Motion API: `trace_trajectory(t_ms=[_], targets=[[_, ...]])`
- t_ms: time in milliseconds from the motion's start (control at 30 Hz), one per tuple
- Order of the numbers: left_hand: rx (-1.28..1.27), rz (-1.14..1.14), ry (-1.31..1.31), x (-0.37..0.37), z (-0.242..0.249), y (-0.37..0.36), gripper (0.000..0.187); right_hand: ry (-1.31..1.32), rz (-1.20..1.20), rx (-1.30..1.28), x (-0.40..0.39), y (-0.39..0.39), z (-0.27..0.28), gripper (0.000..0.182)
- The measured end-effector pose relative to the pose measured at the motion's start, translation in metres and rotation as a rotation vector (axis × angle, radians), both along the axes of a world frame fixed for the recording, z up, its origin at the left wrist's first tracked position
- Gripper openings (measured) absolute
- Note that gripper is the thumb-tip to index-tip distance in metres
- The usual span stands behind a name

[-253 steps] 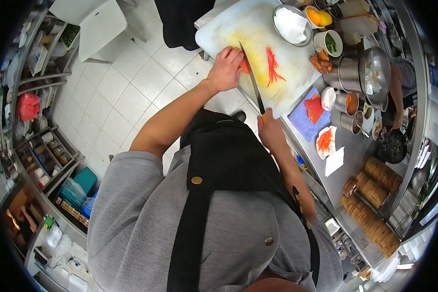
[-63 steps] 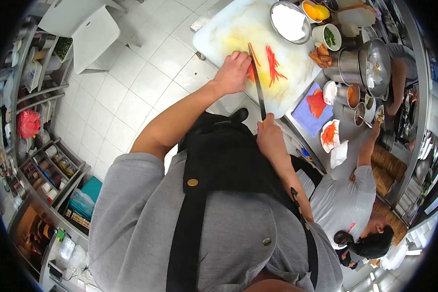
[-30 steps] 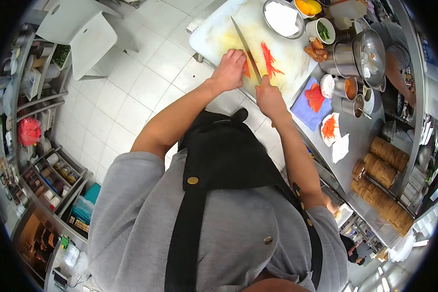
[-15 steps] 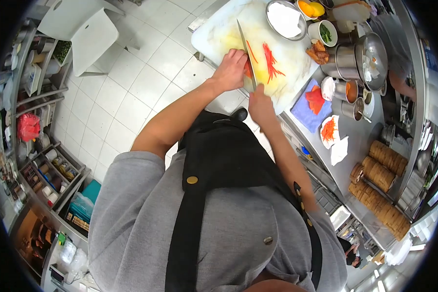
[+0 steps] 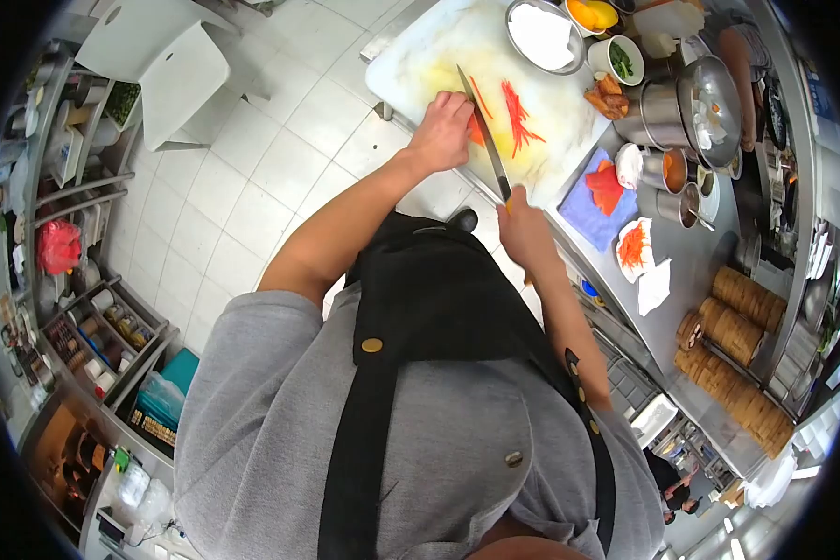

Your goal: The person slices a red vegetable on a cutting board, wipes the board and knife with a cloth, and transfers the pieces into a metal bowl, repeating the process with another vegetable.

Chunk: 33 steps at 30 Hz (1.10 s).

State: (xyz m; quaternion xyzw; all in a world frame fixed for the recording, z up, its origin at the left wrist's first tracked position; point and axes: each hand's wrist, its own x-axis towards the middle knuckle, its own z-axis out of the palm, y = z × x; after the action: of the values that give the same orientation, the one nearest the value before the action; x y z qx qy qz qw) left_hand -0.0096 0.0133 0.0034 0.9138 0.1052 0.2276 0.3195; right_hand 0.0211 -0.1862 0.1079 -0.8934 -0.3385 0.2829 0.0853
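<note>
A long kitchen knife [image 5: 487, 140] is gripped by its handle in my right hand [image 5: 529, 235], near the cutting board's front edge. Its blade lies diagonally over the stained white cutting board [image 5: 397, 70], tip pointing away from me. My left hand [image 5: 441, 133] has its fingers bent down on a red-orange vegetable piece [image 5: 476, 130] beside the blade; the hand partly covers it. Beyond the blade lie a loose thin strip and a small pile of red vegetable strips [image 5: 517, 117].
A metal bowl of white material [image 5: 543, 35] stands on the board's far side. To the right are a bowl of chopped greens [image 5: 623, 60], metal pots [image 5: 663, 119], a blue cloth [image 5: 583, 207] with red pieces, orange shreds [image 5: 634, 248] and bamboo steamers [image 5: 733, 397]. A white chair [image 5: 182, 75] stands left.
My right hand has drawn the knife back toward me and to the right, with the handle swinging outward. My left hand stays nearly in place on the vegetable piece.
</note>
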Motion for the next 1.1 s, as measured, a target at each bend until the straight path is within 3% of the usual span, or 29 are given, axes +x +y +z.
trace_trajectory(t_ms=[233, 367, 567, 1100], targets=[[0.022, 0.003, 0.009, 0.000, -0.005, 0.000, 0.042, 0.031, 0.007, -0.024, -0.018, -0.057, -0.018, 0.026], [0.029, -0.015, 0.017, 0.000, -0.003, -0.001, 0.041, -0.006, -0.032, 0.059, -0.001, -0.027, -0.039, 0.025], [0.001, 0.111, -0.031, 0.001, -0.004, -0.011, 0.038, -0.169, 0.127, 0.079, 0.007, -0.023, -0.009, 0.025], [-0.017, 0.071, 0.031, -0.002, -0.003, -0.008, 0.044, -0.094, 0.107, 0.033, -0.012, -0.056, -0.019, 0.023]])
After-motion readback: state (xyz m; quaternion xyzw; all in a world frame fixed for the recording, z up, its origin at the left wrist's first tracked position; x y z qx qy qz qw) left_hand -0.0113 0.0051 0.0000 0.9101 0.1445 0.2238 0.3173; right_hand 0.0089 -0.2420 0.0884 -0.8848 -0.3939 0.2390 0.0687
